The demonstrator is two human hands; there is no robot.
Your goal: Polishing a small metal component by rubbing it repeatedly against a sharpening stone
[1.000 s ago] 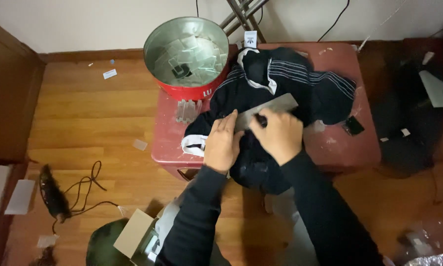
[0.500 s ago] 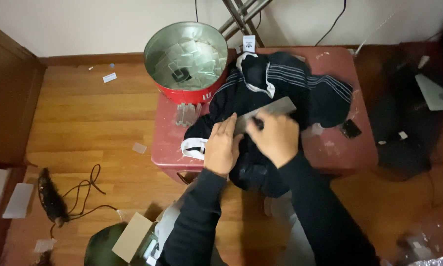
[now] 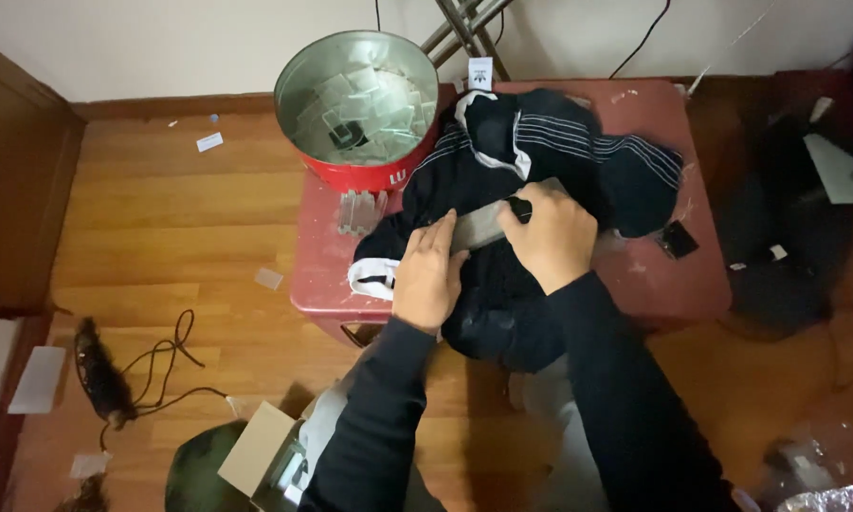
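A dark jacket (image 3: pixel 550 142) with thin white stripes and white cuffs lies bunched on a low red table (image 3: pixel 678 284). My left hand (image 3: pixel 428 270) rests flat on the jacket, fingers touching the left end of a flat grey rectangular piece (image 3: pixel 480 226). My right hand (image 3: pixel 550 232) grips the right part of that grey piece, with a small black thing under the thumb. Both sleeves are black.
A red metal tub (image 3: pixel 360 104) with clear plastic packets stands at the table's back left corner. A small clear stack (image 3: pixel 358 210) sits before it. A black square tag (image 3: pixel 676 239) lies right of the jacket. Cables (image 3: pixel 166 356) and a cardboard box (image 3: pixel 256 460) lie on the wood floor.
The hands and grey piece have stayed on the jacket; my right hand has closed a little more over the piece's right end. The view has shifted slightly.
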